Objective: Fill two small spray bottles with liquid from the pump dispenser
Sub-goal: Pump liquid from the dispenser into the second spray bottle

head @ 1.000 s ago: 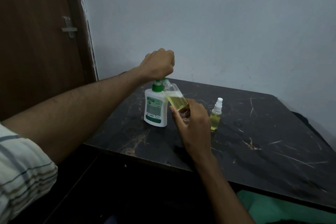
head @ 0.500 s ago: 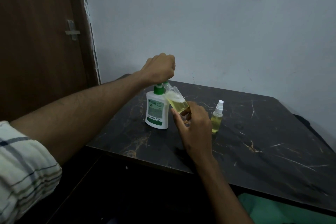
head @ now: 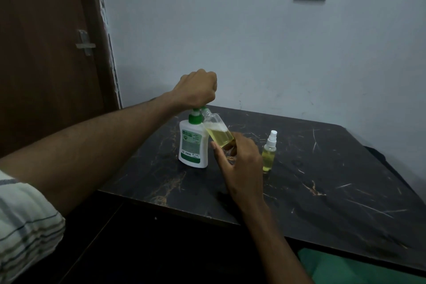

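Dark marble desk (head: 322, 191) in a wall corner; left hand (head: 198, 89) fisted on pump dispenser (head: 192, 145), right hand (head: 239, 159) gripping tilted open bottle (head: 217, 132), capped spray bottle (head: 269, 152) beside

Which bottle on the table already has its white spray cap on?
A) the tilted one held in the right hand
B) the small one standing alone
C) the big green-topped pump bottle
B: the small spray bottle standing alone to the right carries a white spray top.

Bare forearms, striped white sleeve (head: 25, 221)
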`<state>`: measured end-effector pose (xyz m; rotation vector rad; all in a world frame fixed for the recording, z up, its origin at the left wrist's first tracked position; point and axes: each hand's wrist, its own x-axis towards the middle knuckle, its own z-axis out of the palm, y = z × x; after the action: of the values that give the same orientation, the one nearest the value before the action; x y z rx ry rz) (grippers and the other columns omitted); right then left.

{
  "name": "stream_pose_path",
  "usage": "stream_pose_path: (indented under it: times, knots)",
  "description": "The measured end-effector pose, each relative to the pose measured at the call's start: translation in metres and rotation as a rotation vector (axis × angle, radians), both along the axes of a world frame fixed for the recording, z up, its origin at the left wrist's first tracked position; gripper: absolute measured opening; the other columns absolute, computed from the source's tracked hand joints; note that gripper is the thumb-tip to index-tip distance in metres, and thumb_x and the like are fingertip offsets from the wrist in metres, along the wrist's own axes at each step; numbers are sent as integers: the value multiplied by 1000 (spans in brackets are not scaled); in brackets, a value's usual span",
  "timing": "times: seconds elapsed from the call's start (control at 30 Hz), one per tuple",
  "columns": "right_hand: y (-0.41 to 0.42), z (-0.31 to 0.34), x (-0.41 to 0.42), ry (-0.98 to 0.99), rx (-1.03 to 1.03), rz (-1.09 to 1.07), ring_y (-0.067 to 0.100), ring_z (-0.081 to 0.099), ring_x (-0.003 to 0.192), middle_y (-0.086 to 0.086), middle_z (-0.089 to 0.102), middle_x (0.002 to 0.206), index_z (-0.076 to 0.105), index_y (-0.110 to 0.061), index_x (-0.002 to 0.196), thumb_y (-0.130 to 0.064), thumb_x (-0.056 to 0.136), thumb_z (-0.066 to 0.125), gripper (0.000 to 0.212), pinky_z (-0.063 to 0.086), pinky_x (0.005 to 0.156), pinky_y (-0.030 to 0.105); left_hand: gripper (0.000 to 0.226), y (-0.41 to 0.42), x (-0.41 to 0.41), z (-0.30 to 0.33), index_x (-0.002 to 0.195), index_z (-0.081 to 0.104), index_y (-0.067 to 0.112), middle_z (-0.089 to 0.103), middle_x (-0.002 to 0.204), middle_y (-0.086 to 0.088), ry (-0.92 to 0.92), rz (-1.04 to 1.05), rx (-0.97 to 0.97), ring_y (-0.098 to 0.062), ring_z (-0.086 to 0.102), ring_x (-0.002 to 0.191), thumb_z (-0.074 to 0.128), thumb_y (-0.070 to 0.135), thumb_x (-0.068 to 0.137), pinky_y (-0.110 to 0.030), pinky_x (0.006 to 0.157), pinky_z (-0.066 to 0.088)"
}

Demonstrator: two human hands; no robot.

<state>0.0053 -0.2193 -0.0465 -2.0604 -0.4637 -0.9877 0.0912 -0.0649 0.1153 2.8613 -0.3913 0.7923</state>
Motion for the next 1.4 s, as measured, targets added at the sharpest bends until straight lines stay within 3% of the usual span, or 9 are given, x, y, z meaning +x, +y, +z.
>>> stream_pose_path:
  times: [0.17, 0.4, 0.67, 0.83, 1.03, 1.1, 1.23, 1.33, 1.4]
  knots:
    - [1, 2, 0, 2, -13, -2, 8, 49, 83, -9, 56, 92, 64, -20, 111, -54, 98, 61, 37, 38, 71, 18, 15, 4, 2, -3, 89, 66, 8, 69, 94, -9, 3, 3, -20, -29, 65, 80, 53, 2, 84, -47, 75, 57]
    - [1, 3, -1, -13, 0, -1, 7, 48, 81, -12, 53, 89, 62, -23, 110, -55, 98, 60, 34, 43, 70, 24, 15, 2, 1, 2, 84, 58, 16, 67, 96, -8, 1, -5, 16, -28, 62, 82, 52, 2, 83, -39, 70, 47]
    - [1, 2, 0, -25, -1, -5, 7, 49, 81, -13, 52, 89, 63, -22, 108, -55, 98, 60, 34, 42, 70, 23, 26, 3, -1, 0, 68, 45, 24, 65, 90, -6, 16, -13, -2, -18, 53, 69, 51, 2, 80, -34, 62, 37]
    - [1, 3, -1, -26, 0, -16, 6, 45, 79, -13, 50, 87, 62, -22, 106, -54, 99, 61, 33, 33, 69, 15, 18, 3, -1, 3, 76, 54, 17, 63, 89, -4, -11, 4, -16, -25, 59, 77, 51, 1, 83, -37, 68, 41]
    - [1, 3, 1, -22, -2, -13, 6, 46, 80, -13, 51, 87, 62, -24, 105, -53, 98, 62, 30, 38, 70, 21, 17, 1, -1, 2, 75, 57, 15, 67, 90, -6, 2, -8, 18, -25, 61, 77, 53, 0, 82, -38, 66, 45]
    - [1, 3, 0, -28, 2, -11, 5, 46, 80, -13, 51, 87, 62, -23, 106, -52, 98, 63, 30, 38, 70, 21, 16, 1, -1, 5, 71, 58, 12, 65, 80, -6, -9, -7, 19, -25, 58, 71, 53, -1, 78, -42, 66, 49]
    - [2, 3, 1, -27, -2, -9, 4, 45, 80, -13, 51, 88, 63, -22, 108, -52, 98, 64, 32, 36, 70, 18, 28, 1, -1, 4, 57, 42, 18, 45, 59, 2, -2, -12, 12, -18, 42, 56, 51, -3, 74, -35, 58, 37]
    - [1, 2, 1, -21, -3, -4, 5, 46, 81, -13, 52, 90, 63, -23, 109, -54, 98, 61, 33, 37, 71, 19, 32, 2, 0, 1, 59, 39, 23, 46, 64, 3, 12, -19, 3, -17, 43, 57, 51, -1, 76, -35, 60, 36]
    - [1, 3, 0, -25, 4, -7, 5, 46, 81, -13, 51, 90, 63, -22, 110, -55, 98, 60, 35, 37, 71, 19, 28, 2, 1, 2, 64, 44, 23, 57, 75, -1, 15, -13, 6, -20, 52, 65, 52, 0, 77, -37, 64, 41]
